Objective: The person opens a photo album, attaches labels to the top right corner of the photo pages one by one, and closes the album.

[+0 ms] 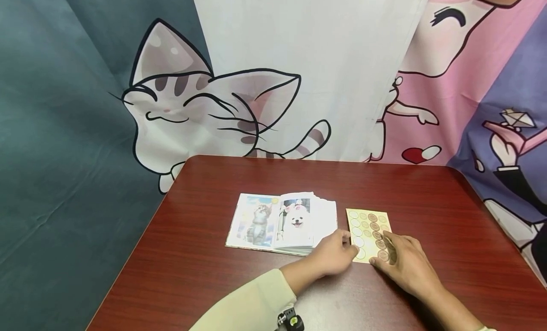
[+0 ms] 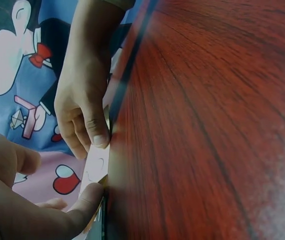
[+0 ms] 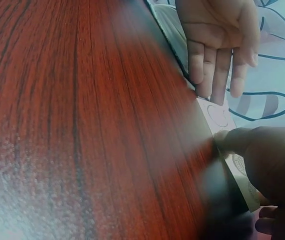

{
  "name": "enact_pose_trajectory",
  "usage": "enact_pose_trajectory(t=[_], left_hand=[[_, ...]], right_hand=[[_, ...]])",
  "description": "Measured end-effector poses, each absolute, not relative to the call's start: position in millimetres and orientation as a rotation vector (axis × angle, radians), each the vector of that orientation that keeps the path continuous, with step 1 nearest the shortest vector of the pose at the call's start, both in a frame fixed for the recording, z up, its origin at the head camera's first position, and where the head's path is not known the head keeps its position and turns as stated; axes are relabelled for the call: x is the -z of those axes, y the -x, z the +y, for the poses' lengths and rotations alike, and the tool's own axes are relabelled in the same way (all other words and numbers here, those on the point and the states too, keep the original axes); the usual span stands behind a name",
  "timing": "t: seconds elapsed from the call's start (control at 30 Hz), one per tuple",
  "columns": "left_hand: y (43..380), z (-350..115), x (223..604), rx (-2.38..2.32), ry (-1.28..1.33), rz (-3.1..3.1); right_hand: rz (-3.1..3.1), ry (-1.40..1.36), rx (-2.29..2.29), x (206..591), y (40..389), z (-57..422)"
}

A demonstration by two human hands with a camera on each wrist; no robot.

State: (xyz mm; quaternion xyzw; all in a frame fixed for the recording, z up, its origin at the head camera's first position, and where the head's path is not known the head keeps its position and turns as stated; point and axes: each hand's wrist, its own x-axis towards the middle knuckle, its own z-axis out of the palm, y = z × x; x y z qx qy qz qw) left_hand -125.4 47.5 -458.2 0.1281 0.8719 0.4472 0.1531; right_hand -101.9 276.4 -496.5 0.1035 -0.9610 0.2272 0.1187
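A pale yellow sticker sheet (image 1: 366, 226) with rows of round white and brown stickers is on the red-brown table. My right hand (image 1: 410, 264) holds it at its right side and near corner, thumb in front and fingers farther back. In the right wrist view, that end of the sheet (image 3: 237, 167) looks slightly raised over a dark shadow. My left hand (image 1: 335, 254) is at the sheet's left edge, its thumb beside the near left corner. Its fingers (image 3: 210, 67) hang fairly straight in the right wrist view; whether they touch the sheet is unclear.
Left of the sheet lies an open book (image 1: 252, 222) with a kitten picture on one page and a white dog on the other. The table (image 1: 205, 188) ends at a cartoon-printed cloth backdrop (image 1: 307, 60). A small dark device (image 1: 290, 320) sits by the left sleeve.
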Motion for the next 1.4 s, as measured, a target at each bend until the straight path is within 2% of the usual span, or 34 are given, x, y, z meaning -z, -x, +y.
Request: enact_pose_trajectory(t=[0.63,1.4], left_hand=[[128.9,63.4,461.5,-1.675,-0.102,2.238],[130.2,65.7,466.1,-1.956,-0.071,2.117]], right_hand=[[-2.806,-0.238,-0.7,490.6,95.6,271.5],[-2.638,-0.286,-0.815,479.0,90.8,259.2]])
